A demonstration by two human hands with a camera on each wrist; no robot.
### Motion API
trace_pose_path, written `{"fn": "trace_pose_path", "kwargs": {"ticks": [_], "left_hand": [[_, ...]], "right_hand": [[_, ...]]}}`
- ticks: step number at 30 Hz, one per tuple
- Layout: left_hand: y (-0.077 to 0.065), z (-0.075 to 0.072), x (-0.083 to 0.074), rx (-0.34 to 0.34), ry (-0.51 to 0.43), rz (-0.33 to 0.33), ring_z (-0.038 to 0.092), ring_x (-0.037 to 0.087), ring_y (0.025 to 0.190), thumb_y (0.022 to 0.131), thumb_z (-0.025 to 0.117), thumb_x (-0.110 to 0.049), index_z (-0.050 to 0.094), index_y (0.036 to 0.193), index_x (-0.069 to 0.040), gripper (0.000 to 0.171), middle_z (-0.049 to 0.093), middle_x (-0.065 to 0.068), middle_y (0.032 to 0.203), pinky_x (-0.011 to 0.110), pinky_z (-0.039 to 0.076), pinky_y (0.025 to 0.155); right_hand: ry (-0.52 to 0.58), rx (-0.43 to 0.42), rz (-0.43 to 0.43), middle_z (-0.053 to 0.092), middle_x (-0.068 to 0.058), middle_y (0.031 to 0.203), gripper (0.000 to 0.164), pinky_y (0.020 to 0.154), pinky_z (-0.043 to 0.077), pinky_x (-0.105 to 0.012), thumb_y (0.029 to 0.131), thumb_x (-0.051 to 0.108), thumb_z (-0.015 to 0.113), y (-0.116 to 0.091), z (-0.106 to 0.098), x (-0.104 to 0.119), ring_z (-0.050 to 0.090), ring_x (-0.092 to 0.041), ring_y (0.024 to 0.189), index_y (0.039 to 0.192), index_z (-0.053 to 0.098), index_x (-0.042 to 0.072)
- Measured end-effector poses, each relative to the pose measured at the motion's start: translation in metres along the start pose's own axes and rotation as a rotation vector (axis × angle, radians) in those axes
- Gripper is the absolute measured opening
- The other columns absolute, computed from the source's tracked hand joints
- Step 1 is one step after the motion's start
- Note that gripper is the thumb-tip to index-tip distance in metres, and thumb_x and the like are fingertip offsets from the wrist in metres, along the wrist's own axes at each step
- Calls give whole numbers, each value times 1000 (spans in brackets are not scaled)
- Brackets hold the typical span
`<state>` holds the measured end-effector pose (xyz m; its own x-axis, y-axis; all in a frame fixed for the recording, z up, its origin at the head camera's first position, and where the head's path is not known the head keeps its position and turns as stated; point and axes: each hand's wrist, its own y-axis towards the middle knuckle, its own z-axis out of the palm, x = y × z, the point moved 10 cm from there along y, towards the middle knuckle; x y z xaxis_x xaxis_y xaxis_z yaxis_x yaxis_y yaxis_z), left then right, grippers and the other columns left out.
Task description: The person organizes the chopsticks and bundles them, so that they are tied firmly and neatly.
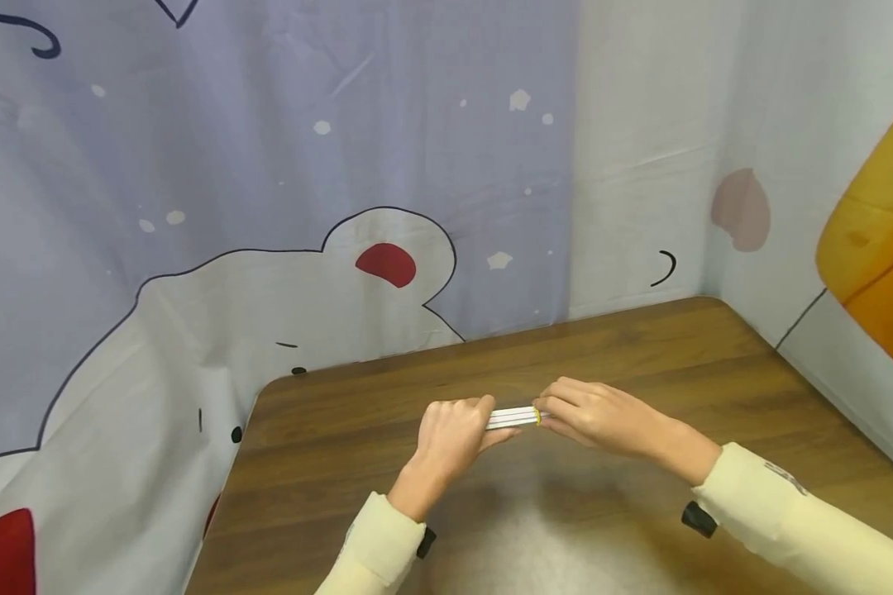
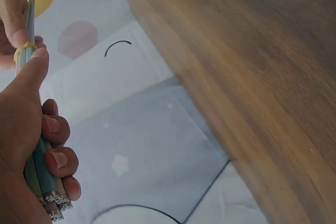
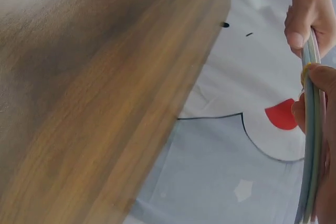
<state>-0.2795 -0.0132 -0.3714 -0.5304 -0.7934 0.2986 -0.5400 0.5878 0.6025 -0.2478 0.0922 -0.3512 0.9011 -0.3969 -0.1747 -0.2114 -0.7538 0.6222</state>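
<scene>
A bundle of slim, pale sticks (image 1: 511, 417) is held up above the table between both hands. My left hand (image 1: 450, 430) grips it, fingers curled round it in the left wrist view. Silvery patterned ends (image 2: 55, 203) of the sticks poke out below that hand. A yellow rubber band (image 1: 538, 414) circles the bundle just in front of the right fingertips. My right hand (image 1: 603, 417) pinches the bundle at this band, the thumb lying against the sticks in the right wrist view. Pale blue and green show on the sticks there.
Below the hands lies a brown wood-grain table (image 1: 357, 446). Behind it and to the right hangs a printed curtain (image 1: 268, 165) with cartoon figures, close against the table's back and right edges. Both forearms wear pale yellow sleeves (image 1: 796, 504), with small dark devices (image 1: 699, 519) under the wrists.
</scene>
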Motion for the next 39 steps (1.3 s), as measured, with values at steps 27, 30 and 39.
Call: {"fn": "trace_pose_path", "kwargs": {"ticks": [27, 30, 39], "left_hand": [[-16, 47, 9, 201, -283, -14, 41, 3, 51, 87, 70, -40, 58, 89, -17, 25, 58, -9, 67, 18, 30, 43], [-24, 65, 6, 304, -378, -19, 53, 5, 64, 90, 68, -32, 63, 102, -15, 21, 64, -7, 84, 20, 43, 53], [-46, 115, -11, 469, -351, -13, 58, 9, 90, 94, 63, -37, 70, 111, -14, 29, 61, -4, 104, 19, 50, 71]], "right_hand": [[-29, 39, 56, 60, 7, 87, 15, 63, 48, -20, 85, 16, 73, -38, 19, -29, 53, -3, 74, 98, 67, 10], [-49, 56, 77, 58, 6, 84, 16, 62, 47, -19, 82, 14, 76, -49, 34, -33, 50, -4, 72, 94, 67, 10], [-46, 242, 283, 54, 9, 82, 9, 60, 45, -17, 88, 17, 72, -89, 92, -45, 47, -3, 72, 89, 63, 15]]}}
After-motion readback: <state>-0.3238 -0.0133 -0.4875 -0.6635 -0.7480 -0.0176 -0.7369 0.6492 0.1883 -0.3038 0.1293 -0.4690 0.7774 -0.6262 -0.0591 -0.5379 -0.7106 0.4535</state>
